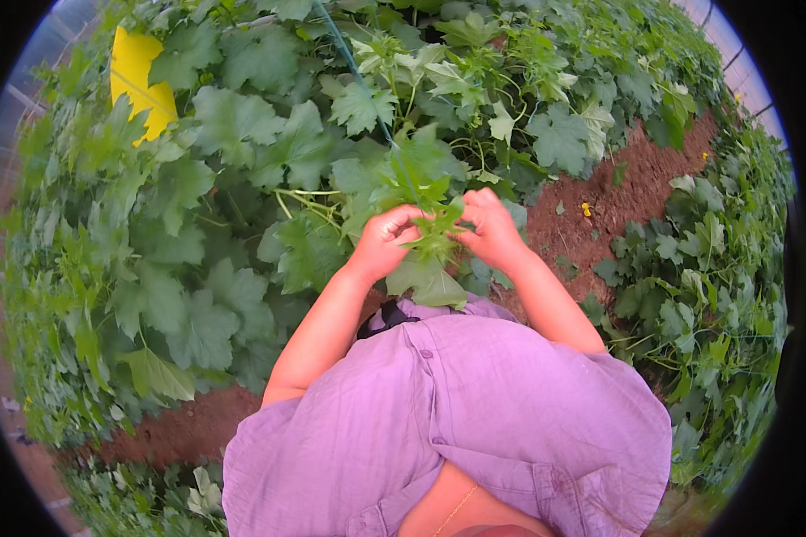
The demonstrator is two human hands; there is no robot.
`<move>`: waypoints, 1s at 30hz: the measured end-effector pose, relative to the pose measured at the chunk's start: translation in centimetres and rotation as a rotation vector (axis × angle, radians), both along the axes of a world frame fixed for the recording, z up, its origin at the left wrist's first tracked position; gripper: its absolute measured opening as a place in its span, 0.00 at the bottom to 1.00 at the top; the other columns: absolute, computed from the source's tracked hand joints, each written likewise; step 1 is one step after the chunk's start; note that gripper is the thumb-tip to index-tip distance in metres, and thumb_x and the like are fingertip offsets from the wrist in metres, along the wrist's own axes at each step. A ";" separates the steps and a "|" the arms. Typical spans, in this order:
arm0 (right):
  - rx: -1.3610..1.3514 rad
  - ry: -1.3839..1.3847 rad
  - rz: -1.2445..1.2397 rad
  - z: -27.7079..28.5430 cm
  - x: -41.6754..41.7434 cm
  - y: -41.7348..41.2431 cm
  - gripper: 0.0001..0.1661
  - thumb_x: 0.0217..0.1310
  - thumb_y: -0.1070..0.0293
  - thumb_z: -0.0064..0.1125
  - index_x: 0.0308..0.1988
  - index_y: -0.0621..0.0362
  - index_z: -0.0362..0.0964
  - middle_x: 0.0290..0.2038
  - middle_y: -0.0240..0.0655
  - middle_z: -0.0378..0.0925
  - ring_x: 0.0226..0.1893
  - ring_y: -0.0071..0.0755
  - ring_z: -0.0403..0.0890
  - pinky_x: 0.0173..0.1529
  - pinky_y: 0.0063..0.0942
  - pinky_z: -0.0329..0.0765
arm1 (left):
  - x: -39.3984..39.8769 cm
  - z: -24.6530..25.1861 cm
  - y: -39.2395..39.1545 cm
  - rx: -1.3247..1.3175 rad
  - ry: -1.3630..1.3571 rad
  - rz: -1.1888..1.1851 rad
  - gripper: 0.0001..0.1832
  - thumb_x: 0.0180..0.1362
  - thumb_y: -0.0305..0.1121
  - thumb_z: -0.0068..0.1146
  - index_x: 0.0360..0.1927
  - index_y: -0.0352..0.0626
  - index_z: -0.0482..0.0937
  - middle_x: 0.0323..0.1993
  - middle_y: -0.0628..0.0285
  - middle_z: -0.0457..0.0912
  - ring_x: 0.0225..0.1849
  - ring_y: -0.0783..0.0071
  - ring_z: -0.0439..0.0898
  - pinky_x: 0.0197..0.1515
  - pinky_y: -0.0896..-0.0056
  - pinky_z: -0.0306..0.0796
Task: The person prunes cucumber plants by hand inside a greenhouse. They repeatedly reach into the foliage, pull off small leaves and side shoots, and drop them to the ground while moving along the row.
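Note:
A leafy vine shoot (436, 235) rises in front of my chest, its tip level with my fingers. My left hand (384, 243) pinches it from the left, thumb and forefinger close together. From the right, my right hand (491, 229) grips the same shoot with bent fingers. Leaves hide both sets of fingertips, so the exact hold on the stem is not visible. A blue-green string (356, 70) runs down from the top of the view to the shoot between my hands. A broad pale leaf (428, 282) hangs just below them.
Dense lobed vine leaves (201, 322) fill the left side and the area ahead. A torn yellow sheet (141, 87) hangs among them at upper left. Bare reddish soil (577, 228) forms a path on the right, with a yellow flower (586, 209) on it. Another plant row (698, 268) borders it.

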State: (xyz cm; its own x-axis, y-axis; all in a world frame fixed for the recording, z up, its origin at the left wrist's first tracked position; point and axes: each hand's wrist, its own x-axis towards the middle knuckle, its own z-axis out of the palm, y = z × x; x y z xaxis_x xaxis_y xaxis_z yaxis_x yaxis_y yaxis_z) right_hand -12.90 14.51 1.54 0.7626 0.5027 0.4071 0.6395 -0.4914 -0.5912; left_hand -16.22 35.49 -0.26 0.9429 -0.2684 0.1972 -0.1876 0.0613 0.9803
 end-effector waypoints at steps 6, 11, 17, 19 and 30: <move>0.002 0.272 -0.044 2.9 1.5 3.5 0.05 0.46 0.74 0.62 0.27 0.55 0.73 0.28 0.31 0.75 0.27 0.32 0.74 0.32 0.28 0.71 | -1.1 -0.1 1.2 -0.349 0.284 0.096 0.15 0.61 0.33 0.49 0.50 0.40 0.72 0.40 0.63 0.77 0.41 0.76 0.77 0.44 0.72 0.73; 0.431 0.956 0.358 4.7 1.9 7.1 0.05 0.57 0.79 0.54 0.35 0.61 0.74 0.33 0.32 0.77 0.27 0.19 0.75 0.34 0.18 0.73 | -1.8 2.0 1.9 -0.373 0.335 0.159 0.18 0.60 0.29 0.51 0.54 0.41 0.69 0.42 0.61 0.76 0.38 0.73 0.78 0.41 0.71 0.76; 0.266 0.847 0.637 4.0 3.9 7.3 0.07 0.60 0.75 0.52 0.39 0.62 0.75 0.33 0.27 0.74 0.37 0.23 0.74 0.46 0.24 0.71 | -2.5 1.7 3.2 -0.513 0.340 0.228 0.22 0.56 0.24 0.54 0.55 0.39 0.67 0.40 0.62 0.77 0.39 0.74 0.78 0.44 0.70 0.74; 0.244 0.824 0.452 3.9 3.9 7.4 0.09 0.57 0.77 0.51 0.39 0.62 0.74 0.31 0.26 0.73 0.34 0.20 0.73 0.43 0.20 0.71 | -2.4 0.9 3.5 -0.491 0.336 0.231 0.23 0.55 0.23 0.55 0.55 0.39 0.68 0.40 0.63 0.77 0.40 0.75 0.77 0.46 0.70 0.72; 0.201 0.615 0.118 1.3 3.8 7.2 0.13 0.51 0.75 0.56 0.38 0.60 0.64 0.32 0.27 0.73 0.27 0.15 0.70 0.30 0.18 0.69 | -1.3 -2.6 2.3 -0.205 0.166 0.360 0.22 0.67 0.43 0.41 0.58 0.41 0.70 0.41 0.66 0.77 0.28 0.82 0.71 0.39 0.79 0.68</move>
